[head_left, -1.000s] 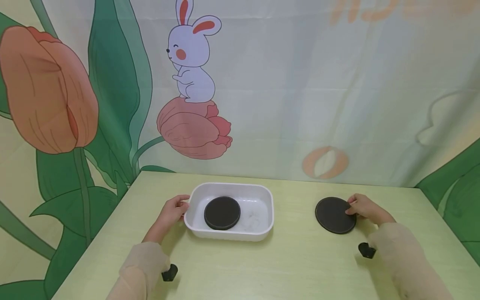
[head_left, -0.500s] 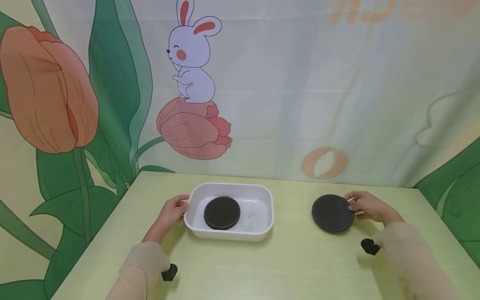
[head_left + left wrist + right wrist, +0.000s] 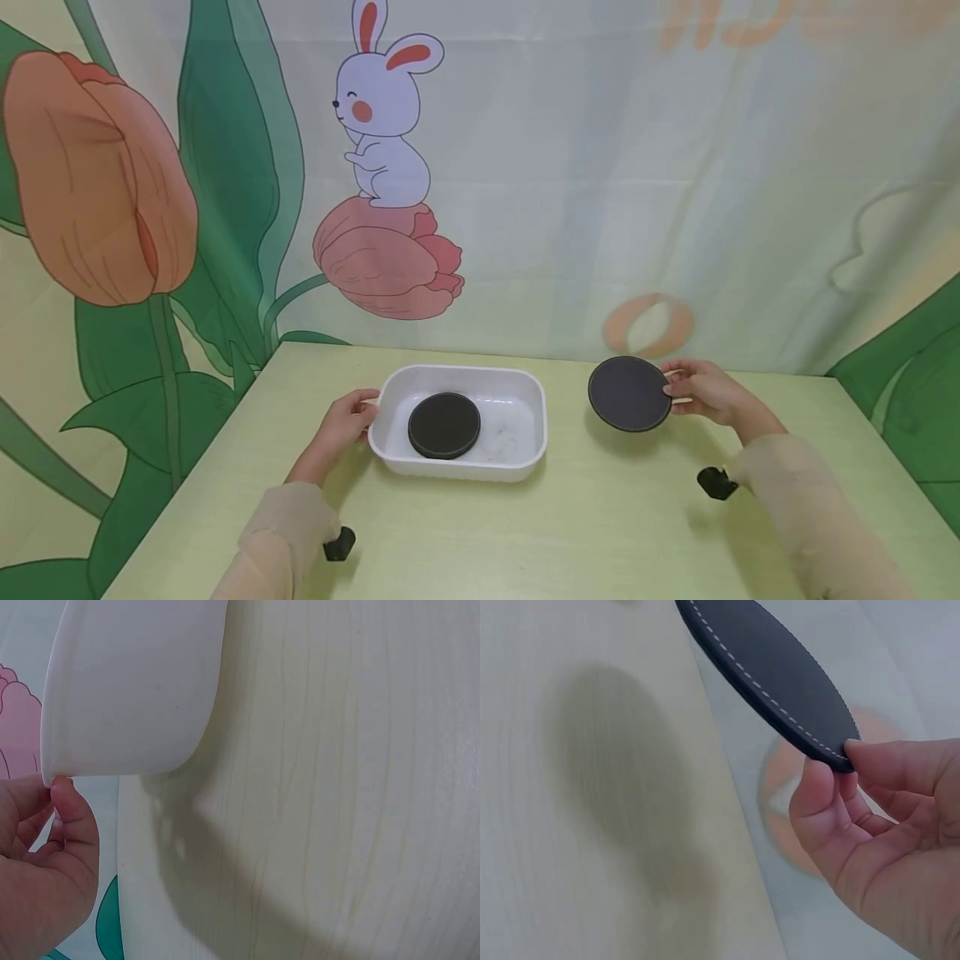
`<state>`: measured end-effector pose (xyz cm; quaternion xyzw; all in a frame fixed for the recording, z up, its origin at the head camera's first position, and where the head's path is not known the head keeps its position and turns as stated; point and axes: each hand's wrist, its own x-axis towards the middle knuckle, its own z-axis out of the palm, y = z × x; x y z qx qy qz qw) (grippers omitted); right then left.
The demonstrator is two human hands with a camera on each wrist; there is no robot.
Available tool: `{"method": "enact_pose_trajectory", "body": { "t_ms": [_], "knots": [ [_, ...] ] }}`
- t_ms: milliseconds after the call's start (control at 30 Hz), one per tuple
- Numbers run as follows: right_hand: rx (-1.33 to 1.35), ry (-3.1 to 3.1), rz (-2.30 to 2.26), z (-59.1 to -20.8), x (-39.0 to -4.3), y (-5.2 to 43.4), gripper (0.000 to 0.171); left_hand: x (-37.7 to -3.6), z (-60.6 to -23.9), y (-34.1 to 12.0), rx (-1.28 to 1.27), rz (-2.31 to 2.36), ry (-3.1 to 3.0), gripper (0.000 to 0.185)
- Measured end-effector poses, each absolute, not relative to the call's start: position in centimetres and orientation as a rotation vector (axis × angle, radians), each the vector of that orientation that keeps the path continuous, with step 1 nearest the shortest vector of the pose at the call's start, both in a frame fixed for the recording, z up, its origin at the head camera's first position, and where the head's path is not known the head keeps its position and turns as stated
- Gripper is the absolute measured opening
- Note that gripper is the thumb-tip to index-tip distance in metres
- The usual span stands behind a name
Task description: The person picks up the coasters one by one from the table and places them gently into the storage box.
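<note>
My right hand (image 3: 708,392) pinches the edge of a round black coaster (image 3: 628,394) between thumb and fingers. In the right wrist view the coaster (image 3: 780,675) shows pale stitching along its rim, is tilted, and casts a shadow on the table. To its left stands a white rectangular dish (image 3: 517,471) with rounded corners. Inside the dish, toward its left side, lies more black round coaster material (image 3: 444,425), seemingly a small stack. My left hand (image 3: 347,421) pinches the dish's left rim; the left wrist view shows thumb and fingers (image 3: 71,802) at the rim's corner.
The pale wood-grain table (image 3: 480,542) extends in front of the dish and to both sides. Behind its back edge hangs a printed curtain (image 3: 525,208) with a rabbit and tulips. A small black device (image 3: 716,483) sits under each wrist.
My right hand has lifted the coaster off the table and carried it left and toward the back, tilting it. My left hand and the dish stay in place.
</note>
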<state>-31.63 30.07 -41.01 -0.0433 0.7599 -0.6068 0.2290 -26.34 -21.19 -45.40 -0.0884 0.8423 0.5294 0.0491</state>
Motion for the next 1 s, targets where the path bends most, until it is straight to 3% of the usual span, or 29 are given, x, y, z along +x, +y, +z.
{"method": "enact_pose_trajectory", "body": {
  "t_ms": [1000],
  "knots": [
    [-0.254,1.995,-1.799,-41.0,-31.7,18.0,0.032,-26.2,-46.0,-21.2,-0.27,1.648,2.567,0.035]
  ]
}}
